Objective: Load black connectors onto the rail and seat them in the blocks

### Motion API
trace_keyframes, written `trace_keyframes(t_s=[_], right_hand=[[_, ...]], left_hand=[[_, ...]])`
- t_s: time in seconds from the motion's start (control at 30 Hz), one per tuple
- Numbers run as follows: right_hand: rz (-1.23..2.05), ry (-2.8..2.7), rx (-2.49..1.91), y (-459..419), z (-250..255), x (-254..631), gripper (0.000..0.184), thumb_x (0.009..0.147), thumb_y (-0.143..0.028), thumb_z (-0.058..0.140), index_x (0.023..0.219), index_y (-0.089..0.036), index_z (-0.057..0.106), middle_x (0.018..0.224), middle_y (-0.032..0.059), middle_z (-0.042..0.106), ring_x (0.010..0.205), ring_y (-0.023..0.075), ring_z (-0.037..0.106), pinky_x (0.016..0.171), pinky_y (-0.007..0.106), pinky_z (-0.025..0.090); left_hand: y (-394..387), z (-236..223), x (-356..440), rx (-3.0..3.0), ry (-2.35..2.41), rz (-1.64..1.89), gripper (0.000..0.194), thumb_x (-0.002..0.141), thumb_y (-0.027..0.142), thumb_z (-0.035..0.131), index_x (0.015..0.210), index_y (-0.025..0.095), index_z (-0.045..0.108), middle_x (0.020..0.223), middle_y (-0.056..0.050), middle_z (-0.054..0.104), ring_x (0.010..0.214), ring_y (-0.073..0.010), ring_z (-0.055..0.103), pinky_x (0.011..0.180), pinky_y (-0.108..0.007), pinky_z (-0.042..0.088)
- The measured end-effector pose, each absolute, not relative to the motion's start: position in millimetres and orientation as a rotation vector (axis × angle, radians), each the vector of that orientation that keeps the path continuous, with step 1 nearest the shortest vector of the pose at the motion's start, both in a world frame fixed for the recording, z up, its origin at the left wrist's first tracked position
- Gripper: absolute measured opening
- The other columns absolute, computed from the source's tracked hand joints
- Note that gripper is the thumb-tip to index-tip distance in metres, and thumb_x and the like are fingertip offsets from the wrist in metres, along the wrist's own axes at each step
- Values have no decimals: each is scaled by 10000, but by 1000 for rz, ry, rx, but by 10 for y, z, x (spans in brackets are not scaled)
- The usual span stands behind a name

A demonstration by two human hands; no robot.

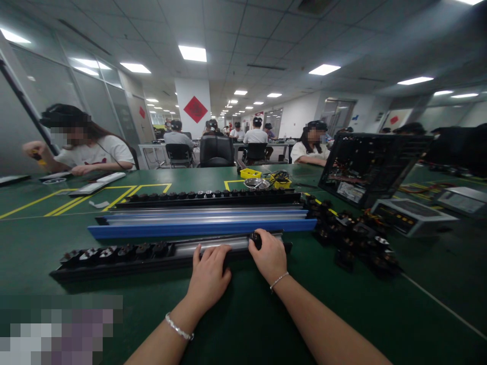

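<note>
A long black rail (144, 263) with a silvery channel lies across the table before me. Several black socket-like modules with metal prongs (142, 249) fill its left part. My left hand (209, 278) grips the rail's near wall around the middle, fingertips over the channel and thumb on the near side. Near the rail's right end, my right hand (269, 256) pinches a small black module (255, 239) at the channel; the fingers partly cover it. Whether that module is seated in the channel, I cannot tell.
Behind lie blue-edged rails (205, 229) and another black rail of modules (205, 195). To the right are a pile of loose modules (342, 233), a power supply (413, 210) and an open computer case (371, 167). Farther back stand yellow trays (250, 174) and a metal dish (255, 183). People sit around.
</note>
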State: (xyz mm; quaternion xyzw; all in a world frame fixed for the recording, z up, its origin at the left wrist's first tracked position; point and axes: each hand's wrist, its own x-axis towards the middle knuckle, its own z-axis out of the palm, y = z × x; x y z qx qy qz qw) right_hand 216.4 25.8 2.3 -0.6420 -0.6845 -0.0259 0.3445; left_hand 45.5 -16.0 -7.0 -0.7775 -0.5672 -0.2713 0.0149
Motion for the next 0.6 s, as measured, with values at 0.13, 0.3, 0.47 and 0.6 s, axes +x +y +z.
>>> trace_keyframes(t_s=[0.13, 0.3, 0.47, 0.6], right_hand=[[-67, -1790, -1671, 257, 32, 2170, 225, 810, -312, 489, 977, -199, 588, 920, 41, 643, 868, 179, 566, 794, 292, 345], [-87, -1785, -1678, 260, 30, 2168, 224, 807, -303, 490, 981, -198, 585, 935, 46, 634, 869, 178, 561, 791, 293, 350], [-74, -1788, -1678, 260, 36, 2165, 223, 811, -296, 483, 987, -200, 582, 940, 40, 629, 874, 178, 557, 801, 293, 351], [-66, -1765, -1710, 259, 41, 2179, 236, 811, -296, 481, 999, -198, 583, 942, 45, 624, 878, 179, 555, 800, 291, 355]], left_hand=[[-164, -69, 458, -2417, -1768, -848, 447, 722, 157, 487, 1151, 282, 486, 1116, -2, 629, 1098, -203, 507, 1089, -508, 68], [-157, -71, 460, -2408, -1759, -843, 450, 721, 150, 482, 1149, 285, 488, 1122, 2, 629, 1098, -202, 511, 1091, -512, 64], [-157, -65, 452, -2417, -1767, -828, 455, 722, 154, 484, 1159, 281, 486, 1135, -4, 625, 1105, -205, 506, 1089, -519, 65], [-161, -61, 452, -2420, -1770, -835, 450, 724, 153, 478, 1156, 281, 486, 1130, -6, 626, 1105, -203, 504, 1090, -515, 56]])
